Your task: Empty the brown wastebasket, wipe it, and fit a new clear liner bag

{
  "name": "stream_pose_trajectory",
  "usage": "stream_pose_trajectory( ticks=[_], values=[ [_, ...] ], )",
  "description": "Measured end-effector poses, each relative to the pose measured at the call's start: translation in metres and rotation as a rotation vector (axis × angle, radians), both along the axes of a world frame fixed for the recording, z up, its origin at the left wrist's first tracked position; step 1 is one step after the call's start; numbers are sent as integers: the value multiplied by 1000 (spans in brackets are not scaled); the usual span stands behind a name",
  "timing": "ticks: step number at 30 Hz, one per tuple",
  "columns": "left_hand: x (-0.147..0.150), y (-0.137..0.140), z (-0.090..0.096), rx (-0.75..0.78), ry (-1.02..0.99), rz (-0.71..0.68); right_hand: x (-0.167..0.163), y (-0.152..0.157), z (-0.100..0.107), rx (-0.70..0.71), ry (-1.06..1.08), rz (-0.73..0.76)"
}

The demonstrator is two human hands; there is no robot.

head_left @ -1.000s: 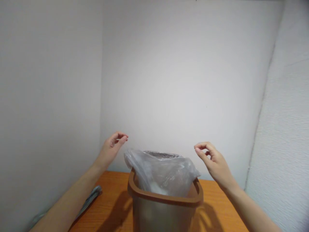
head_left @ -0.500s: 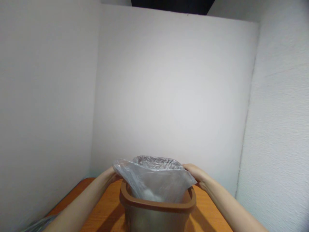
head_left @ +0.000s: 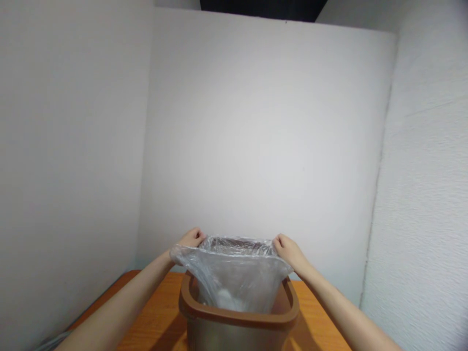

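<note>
A clear plastic bag hangs inside a trash bin with a brown rim, its mouth spread wide. The far edge of the bag lies over the bin's back side, while its near edge stands loose above the front rim. At the bag's far left corner my left hand is closed on the plastic. My right hand pinches the far right corner. Something whitish shows dimly through the bag low down, too blurred to name.
The bin stands on an orange-brown wooden table. White walls rise behind it and on both sides. A bundle of clear plastic lies at the lower left, partly behind my left forearm.
Both hands have risen from the bag's sides to its far corners, and their fingers now show closed on the plastic. The bag's near edge has straightened.
</note>
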State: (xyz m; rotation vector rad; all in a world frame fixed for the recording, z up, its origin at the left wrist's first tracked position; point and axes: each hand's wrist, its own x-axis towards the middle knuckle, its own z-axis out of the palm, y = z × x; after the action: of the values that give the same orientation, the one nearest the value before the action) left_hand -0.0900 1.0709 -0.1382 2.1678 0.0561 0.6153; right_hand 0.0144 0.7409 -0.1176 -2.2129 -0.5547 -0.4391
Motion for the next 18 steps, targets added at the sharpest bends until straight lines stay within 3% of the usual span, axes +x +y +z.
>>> stream_pose_trajectory(
  ticks=[6,11,15,18],
  values=[
    [-33,-13,33,148,-260,1,-25,-12,21,61,-227,40],
    [-77,-10,46,180,-333,-18,-56,-47,17,128,-173,115],
    [-102,2,43,116,-358,-18,-65,-73,3,265,2,217],
    [-105,7,35,-72,-319,27,-67,-78,-9,292,134,195]
  ],
)
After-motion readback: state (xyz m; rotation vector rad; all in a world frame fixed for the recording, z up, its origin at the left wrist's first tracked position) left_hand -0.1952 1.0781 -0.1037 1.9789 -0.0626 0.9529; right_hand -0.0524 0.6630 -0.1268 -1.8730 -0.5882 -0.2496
